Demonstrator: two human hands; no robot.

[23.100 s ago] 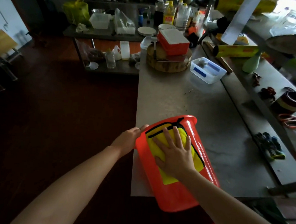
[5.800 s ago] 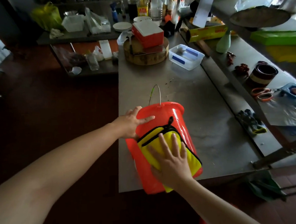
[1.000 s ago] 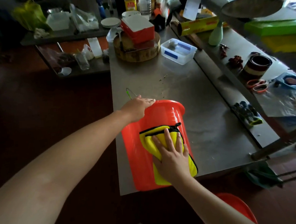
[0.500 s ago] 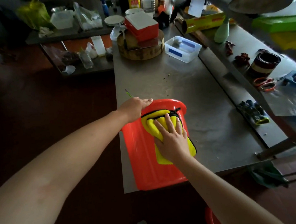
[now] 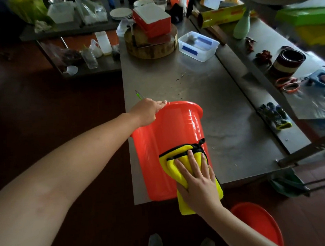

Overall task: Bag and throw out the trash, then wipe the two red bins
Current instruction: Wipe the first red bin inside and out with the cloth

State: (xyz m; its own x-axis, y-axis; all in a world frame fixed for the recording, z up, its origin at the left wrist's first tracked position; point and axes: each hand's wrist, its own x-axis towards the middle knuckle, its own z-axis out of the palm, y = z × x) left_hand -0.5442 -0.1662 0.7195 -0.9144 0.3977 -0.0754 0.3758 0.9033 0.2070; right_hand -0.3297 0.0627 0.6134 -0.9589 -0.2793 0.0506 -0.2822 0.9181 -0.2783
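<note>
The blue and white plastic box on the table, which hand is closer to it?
Left. The left hand grips the red bin's far rim, toward the plastic box. The right hand presses the yellow cloth low on the bin, at the table's near edge.

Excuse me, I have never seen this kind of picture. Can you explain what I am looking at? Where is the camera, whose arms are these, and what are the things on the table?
There is no machine here. A person wears a wide-angle camera on the head, so you look forward and down along their own two bare arms.

The red bin lies tilted on the near edge of a steel table. The left hand steadies its rim. The right hand lies flat and presses a yellow cloth against the bin's side, wiping it. A second red bin stands on the floor below.

Farther along the table are a round wooden block with a red box on it, and a clear plastic container. To the right lie work gloves.
</note>
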